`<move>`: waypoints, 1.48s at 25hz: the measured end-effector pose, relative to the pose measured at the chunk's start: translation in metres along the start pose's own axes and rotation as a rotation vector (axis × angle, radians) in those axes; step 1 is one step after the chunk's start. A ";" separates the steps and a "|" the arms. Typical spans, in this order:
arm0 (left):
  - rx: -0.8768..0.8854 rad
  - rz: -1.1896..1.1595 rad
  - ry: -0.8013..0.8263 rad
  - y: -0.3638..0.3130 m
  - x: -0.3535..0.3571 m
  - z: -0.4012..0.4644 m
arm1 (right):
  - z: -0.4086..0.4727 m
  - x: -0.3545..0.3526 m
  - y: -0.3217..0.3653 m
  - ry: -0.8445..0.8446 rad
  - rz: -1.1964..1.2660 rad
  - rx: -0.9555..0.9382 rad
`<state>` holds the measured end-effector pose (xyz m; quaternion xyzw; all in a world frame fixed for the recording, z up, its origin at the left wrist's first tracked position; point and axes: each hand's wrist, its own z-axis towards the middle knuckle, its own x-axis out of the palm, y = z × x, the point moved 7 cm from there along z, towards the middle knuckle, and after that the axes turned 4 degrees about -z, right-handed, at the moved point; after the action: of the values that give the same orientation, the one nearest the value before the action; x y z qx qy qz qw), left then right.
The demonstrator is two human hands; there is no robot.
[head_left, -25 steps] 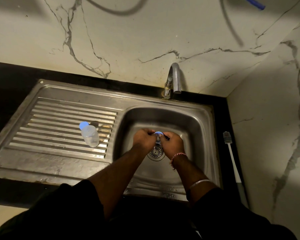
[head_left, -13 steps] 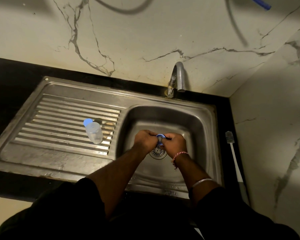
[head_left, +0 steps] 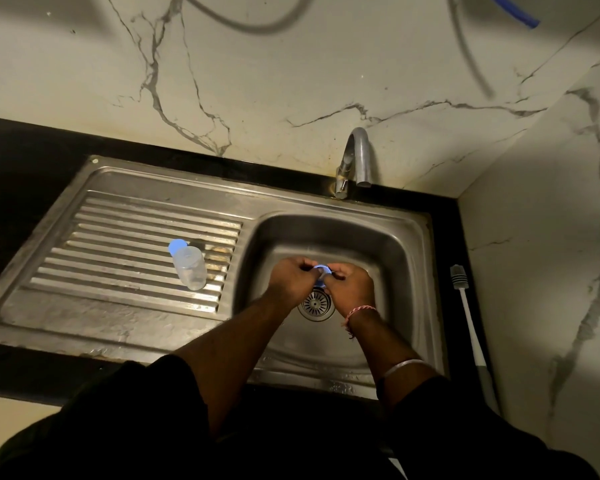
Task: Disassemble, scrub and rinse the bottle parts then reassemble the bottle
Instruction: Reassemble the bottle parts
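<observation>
Lying on its side on the ribbed draining board (head_left: 118, 237), at about nine o'clock from the basin, the clear bottle (head_left: 190, 268) rests with its pale blue base (head_left: 177, 245) pointing away from the person, just as it did a second ago; it has not been touched, so the body is either done or waiting its turn. Moving right, the left hand (head_left: 290, 280) and the right hand (head_left: 350, 289) meet over the middle of the sink (head_left: 413, 271), directly above the drain (head_left: 316, 304), with the tap (head_left: 357, 157) at twelve o'clock showing no visible stream. Both hands have their fingers curled around a small blue ring (head_left: 322, 270), most likely the bottle's screw collar, pinching it from either side. Over the last second the ring sits a little more exposed between the fingertips, while the hands themselves have hardly shifted, which suggests rubbing or working at the collar, possibly to free a part from it; whether anything is seated inside the ring cannot be made out. At three o'clock, the long white brush (head_left: 468, 323) lies on the dark counter beside the sink, untouched throughout, so scrubbing with it probably lies ahead.
</observation>
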<state>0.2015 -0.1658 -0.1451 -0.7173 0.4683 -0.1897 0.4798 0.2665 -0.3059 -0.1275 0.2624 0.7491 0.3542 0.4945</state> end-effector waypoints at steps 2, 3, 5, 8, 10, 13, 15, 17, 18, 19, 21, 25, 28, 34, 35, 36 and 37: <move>0.093 0.260 -0.011 -0.009 -0.004 0.000 | -0.001 0.001 0.001 0.005 -0.049 -0.005; 0.111 0.315 -0.021 -0.012 -0.004 0.000 | -0.001 0.000 0.003 -0.010 -0.064 -0.001; 0.113 0.338 -0.060 -0.018 -0.003 -0.003 | -0.001 -0.002 0.004 -0.054 -0.067 0.005; 0.046 0.156 -0.115 -0.011 -0.002 -0.002 | 0.001 0.000 -0.001 -0.027 0.014 0.016; -0.019 -0.019 -0.099 -0.003 0.001 -0.007 | 0.002 0.001 -0.006 -0.011 0.029 0.038; -0.038 -0.129 0.012 0.001 0.011 -0.010 | 0.002 -0.005 -0.009 -0.047 0.041 0.074; -0.044 -0.119 0.054 0.002 0.013 -0.010 | 0.002 -0.007 -0.009 -0.056 0.056 0.069; -0.102 -0.146 0.039 0.006 0.011 -0.008 | 0.000 -0.007 -0.009 -0.036 0.046 0.051; -0.137 -0.169 0.030 0.008 0.010 -0.008 | -0.001 -0.005 -0.010 -0.003 0.041 0.036; -0.169 -0.196 0.020 0.008 0.009 -0.010 | -0.001 -0.001 -0.011 0.049 0.043 0.007; -0.228 -0.225 0.006 0.009 0.008 -0.013 | -0.003 0.005 -0.013 0.171 0.055 -0.053; -0.302 -0.154 0.016 0.011 0.006 -0.022 | -0.013 0.003 -0.015 0.239 0.074 -0.122; -0.285 -0.029 0.066 0.012 0.002 -0.022 | -0.021 0.000 -0.013 0.220 0.106 -0.128; 0.001 0.310 0.082 -0.010 -0.026 -0.033 | -0.025 0.000 -0.008 0.153 0.109 -0.051; 0.062 0.404 0.055 -0.015 -0.035 -0.037 | -0.025 0.003 -0.005 0.148 0.098 -0.045; 0.105 0.473 0.032 -0.018 -0.046 -0.040 | -0.026 0.009 0.000 0.154 0.088 -0.043; 0.143 0.528 0.017 -0.022 -0.056 -0.042 | -0.026 0.014 0.004 0.159 0.081 -0.042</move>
<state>0.1541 -0.1376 -0.0966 -0.5329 0.6285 -0.0969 0.5582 0.2371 -0.3000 -0.1255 0.2529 0.7674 0.4092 0.4240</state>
